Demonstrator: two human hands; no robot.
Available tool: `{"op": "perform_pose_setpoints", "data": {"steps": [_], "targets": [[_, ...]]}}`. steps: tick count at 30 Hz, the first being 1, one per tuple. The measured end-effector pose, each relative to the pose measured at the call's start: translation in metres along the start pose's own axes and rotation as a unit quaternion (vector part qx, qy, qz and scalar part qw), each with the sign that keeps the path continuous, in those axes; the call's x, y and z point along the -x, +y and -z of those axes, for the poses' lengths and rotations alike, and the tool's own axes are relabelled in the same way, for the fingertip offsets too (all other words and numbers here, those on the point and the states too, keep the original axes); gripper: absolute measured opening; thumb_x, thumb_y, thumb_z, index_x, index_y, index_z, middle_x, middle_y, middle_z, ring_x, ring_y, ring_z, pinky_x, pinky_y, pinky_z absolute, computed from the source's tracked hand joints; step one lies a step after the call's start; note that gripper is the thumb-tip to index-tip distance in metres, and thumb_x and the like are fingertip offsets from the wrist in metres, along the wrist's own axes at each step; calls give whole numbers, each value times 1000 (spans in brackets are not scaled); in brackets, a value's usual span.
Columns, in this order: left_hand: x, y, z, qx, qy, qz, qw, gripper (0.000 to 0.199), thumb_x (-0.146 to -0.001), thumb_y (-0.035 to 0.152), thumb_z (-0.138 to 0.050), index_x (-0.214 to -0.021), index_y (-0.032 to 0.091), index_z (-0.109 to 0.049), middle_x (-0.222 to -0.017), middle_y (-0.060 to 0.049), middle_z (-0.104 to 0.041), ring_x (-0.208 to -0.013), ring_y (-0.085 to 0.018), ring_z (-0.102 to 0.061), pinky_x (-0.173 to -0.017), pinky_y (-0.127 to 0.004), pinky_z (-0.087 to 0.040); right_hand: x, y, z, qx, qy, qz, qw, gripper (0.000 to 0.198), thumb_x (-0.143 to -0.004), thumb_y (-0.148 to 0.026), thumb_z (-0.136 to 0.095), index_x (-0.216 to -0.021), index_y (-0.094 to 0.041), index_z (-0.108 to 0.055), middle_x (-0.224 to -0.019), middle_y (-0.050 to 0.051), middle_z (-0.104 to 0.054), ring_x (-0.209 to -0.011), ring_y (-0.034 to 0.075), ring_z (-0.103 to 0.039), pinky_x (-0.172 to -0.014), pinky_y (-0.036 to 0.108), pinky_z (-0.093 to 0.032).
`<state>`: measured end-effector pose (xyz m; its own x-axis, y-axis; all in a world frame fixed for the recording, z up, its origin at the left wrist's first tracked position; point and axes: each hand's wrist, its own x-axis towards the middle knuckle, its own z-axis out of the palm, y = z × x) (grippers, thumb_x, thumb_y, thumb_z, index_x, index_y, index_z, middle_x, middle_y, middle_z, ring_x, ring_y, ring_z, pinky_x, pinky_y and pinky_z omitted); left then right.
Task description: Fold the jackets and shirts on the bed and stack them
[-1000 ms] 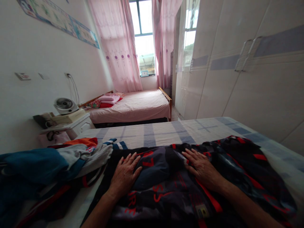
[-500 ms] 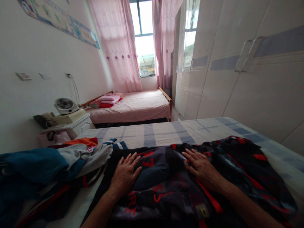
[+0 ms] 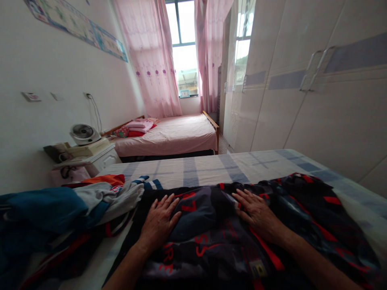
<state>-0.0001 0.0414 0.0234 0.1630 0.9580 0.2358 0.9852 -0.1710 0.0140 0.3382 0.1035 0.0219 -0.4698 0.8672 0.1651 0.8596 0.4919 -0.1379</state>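
Observation:
A black and dark grey garment (image 3: pixel 208 225) with red lettering and red strips lies spread over the near bed. Its exact kind I cannot tell. My left hand (image 3: pixel 161 217) rests palm down on its left part, fingers spread. On the right part lies my right hand (image 3: pixel 254 211), flat with fingers apart, beside a red strip. Neither hand grips the cloth. Further right, more dark fabric with red patches (image 3: pixel 320 217) is bunched up. To the left of my left hand sits a heap of teal and grey clothes (image 3: pixel 57 209), with an orange piece (image 3: pixel 104 179) behind.
The near bed has a blue-and-white checked sheet (image 3: pixel 205 167). Beyond stands a pink-covered bed (image 3: pixel 181 133) holding folded cloths (image 3: pixel 139 127). A fan (image 3: pixel 83 133) sits on a white cabinet (image 3: pixel 102 159) at left. Tall white wardrobes (image 3: pixel 332 112) line the right.

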Motion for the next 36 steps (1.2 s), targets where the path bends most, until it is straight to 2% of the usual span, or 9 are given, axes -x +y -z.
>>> {"op": "perform_pose_setpoints", "data": {"steps": [8,36], "targets": [[0,1,1,-4,8,-2,1000,47,-91,47,-36,-132,28,-47,-141,-4,-43,-129,-26,-41,-104,-49,-31,0,0,-1,0,14,5,1000,52,-90,-49,-37,-135,-26,-44,-144,5,-34,-134,26,-28,-107,47,-28],[0,2,2,-11,-1,1,1000,46,-91,45,-37,-132,27,-47,-141,-4,-43,-129,-26,-40,-105,-50,-31,0,0,0,7,-4,0,1000,52,-91,-48,-36,-136,-25,-44,-145,5,-33,-135,26,-26,-108,46,-26]]}}
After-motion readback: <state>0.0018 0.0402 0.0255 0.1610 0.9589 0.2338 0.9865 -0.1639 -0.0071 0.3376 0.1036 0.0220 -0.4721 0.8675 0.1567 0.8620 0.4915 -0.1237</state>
